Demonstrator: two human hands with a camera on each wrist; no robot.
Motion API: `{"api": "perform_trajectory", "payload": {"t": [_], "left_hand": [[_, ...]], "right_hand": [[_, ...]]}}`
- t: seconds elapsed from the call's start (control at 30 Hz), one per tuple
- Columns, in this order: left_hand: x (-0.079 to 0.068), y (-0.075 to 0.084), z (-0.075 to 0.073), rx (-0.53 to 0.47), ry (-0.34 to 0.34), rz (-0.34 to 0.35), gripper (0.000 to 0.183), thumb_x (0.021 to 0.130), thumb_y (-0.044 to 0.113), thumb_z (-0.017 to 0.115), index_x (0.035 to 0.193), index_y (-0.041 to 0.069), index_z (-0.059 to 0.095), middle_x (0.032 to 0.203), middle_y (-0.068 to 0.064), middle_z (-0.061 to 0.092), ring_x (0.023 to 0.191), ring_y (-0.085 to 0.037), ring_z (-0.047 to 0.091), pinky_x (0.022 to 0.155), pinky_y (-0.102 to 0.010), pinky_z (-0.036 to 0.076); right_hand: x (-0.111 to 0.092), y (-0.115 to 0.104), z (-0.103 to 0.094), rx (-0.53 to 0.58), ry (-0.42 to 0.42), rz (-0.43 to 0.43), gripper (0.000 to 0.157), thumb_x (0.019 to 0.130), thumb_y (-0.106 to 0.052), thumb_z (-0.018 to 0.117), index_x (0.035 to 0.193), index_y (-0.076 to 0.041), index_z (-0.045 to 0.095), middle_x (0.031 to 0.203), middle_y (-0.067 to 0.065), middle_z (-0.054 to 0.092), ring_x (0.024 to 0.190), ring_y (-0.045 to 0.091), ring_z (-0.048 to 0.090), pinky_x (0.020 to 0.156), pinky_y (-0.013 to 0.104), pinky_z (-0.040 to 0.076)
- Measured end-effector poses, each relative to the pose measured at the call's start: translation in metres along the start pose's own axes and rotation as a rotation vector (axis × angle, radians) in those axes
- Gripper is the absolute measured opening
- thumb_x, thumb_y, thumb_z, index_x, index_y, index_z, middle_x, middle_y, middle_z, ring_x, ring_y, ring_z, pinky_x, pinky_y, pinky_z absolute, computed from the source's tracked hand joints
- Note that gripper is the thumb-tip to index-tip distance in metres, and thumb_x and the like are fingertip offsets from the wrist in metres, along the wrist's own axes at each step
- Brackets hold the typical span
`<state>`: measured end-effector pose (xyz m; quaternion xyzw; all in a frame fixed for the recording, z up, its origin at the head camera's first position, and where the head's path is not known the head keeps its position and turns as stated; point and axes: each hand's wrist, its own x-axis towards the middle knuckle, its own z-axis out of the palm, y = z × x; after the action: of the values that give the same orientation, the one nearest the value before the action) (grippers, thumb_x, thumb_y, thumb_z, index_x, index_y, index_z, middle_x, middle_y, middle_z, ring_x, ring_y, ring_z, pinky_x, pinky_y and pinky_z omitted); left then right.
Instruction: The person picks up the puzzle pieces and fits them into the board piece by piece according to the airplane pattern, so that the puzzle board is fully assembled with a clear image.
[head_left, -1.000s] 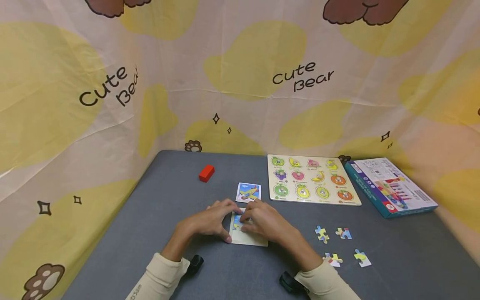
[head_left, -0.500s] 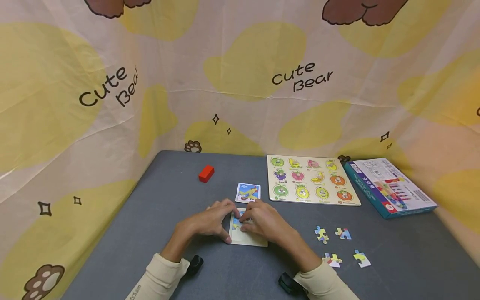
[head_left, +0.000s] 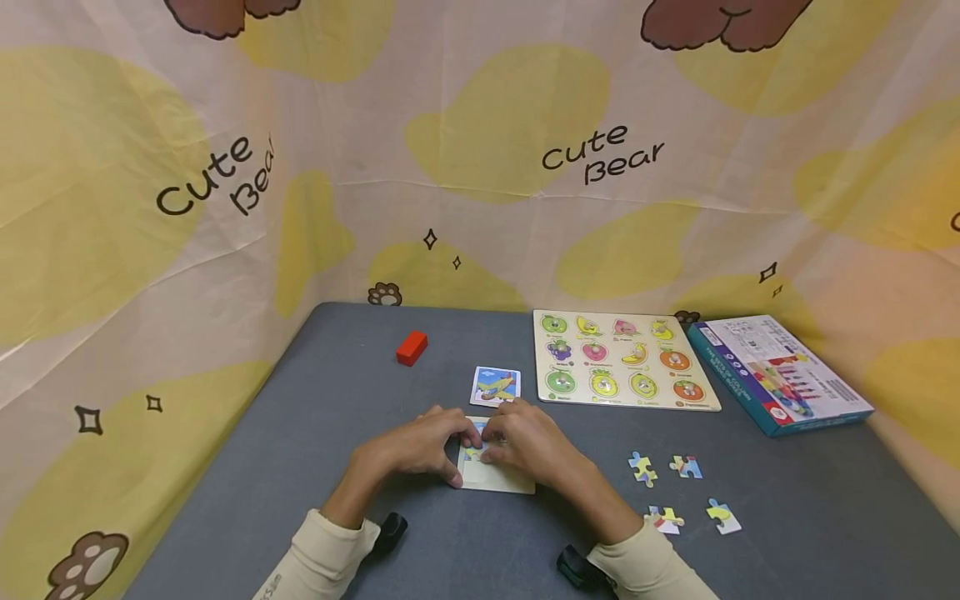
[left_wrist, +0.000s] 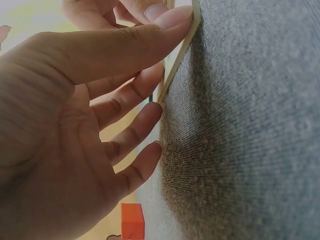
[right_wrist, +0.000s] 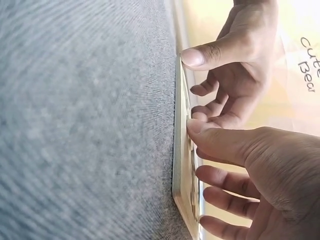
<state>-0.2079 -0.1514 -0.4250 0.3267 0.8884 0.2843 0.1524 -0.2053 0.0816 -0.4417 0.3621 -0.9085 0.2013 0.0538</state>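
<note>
Touching the puzzle tray [head_left: 497, 479] at my 12 o'clock: L hand [head_left: 416, 446], fingers lax, at its 8 o'clock corner; can't tell if R hand [head_left: 536, 442] grips anything. Looks part-done: inset pcs [head_left: 472, 455] partly hidden, 4 loose pcs [head_left: 643, 472] left approx 3:30.

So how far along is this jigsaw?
Partly done: some fitted pieces show in the far part of the puzzle tray, though the hands hide how many. In hand: the left hand has its thumb at the tray's near-left corner; the right hand works over the pieces. Remaining: four loose jigsaw pieces; the tray's near part is bare.
</note>
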Motion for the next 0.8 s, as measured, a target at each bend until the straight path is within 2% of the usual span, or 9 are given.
{"api": "perform_trajectory", "payload": {"t": [0.17,0.37,0.53,0.8], "left_hand": [[0.001,0.001,0.000,0.010,-0.012,-0.006,0.049,0.071,0.017,0.095,0.115,0.017,0.075,0.114,0.005,0.068,0.107,-0.020,0.050,0.096,-0.040,0.040],[0.003,0.001,0.000,0.000,-0.032,-0.053,0.047,0.072,0.014,0.095,0.115,0.018,0.075,0.114,0.005,0.066,0.107,-0.020,0.049,0.097,-0.043,0.039],[0.001,0.002,0.000,-0.028,-0.042,-0.064,0.047,0.072,0.010,0.095,0.115,0.017,0.075,0.110,0.003,0.065,0.107,-0.022,0.049,0.096,-0.041,0.040],[0.001,0.001,-0.001,-0.032,-0.047,-0.049,0.049,0.073,0.009,0.095,0.116,0.016,0.074,0.108,0.003,0.064,0.109,-0.021,0.050,0.097,-0.039,0.042]], "right_hand": [[-0.002,0.004,-0.006,0.062,0.002,0.039,0.022,0.083,-0.021,0.089,0.102,-0.012,0.082,0.096,0.001,0.072,0.093,0.018,0.061,0.080,0.034,0.050],[-0.013,0.017,-0.023,0.184,-0.046,0.090,0.021,0.089,-0.019,0.086,0.108,-0.010,0.081,0.098,0.001,0.070,0.095,0.020,0.059,0.084,0.036,0.050],[-0.033,0.035,-0.035,0.194,-0.076,0.138,0.022,0.092,-0.023,0.084,0.111,-0.013,0.081,0.107,-0.003,0.072,0.105,0.019,0.061,0.095,0.044,0.050],[-0.079,0.062,-0.056,0.132,-0.072,0.227,0.024,0.092,-0.027,0.084,0.115,-0.019,0.080,0.110,-0.011,0.069,0.108,0.015,0.059,0.097,0.047,0.051]]}}
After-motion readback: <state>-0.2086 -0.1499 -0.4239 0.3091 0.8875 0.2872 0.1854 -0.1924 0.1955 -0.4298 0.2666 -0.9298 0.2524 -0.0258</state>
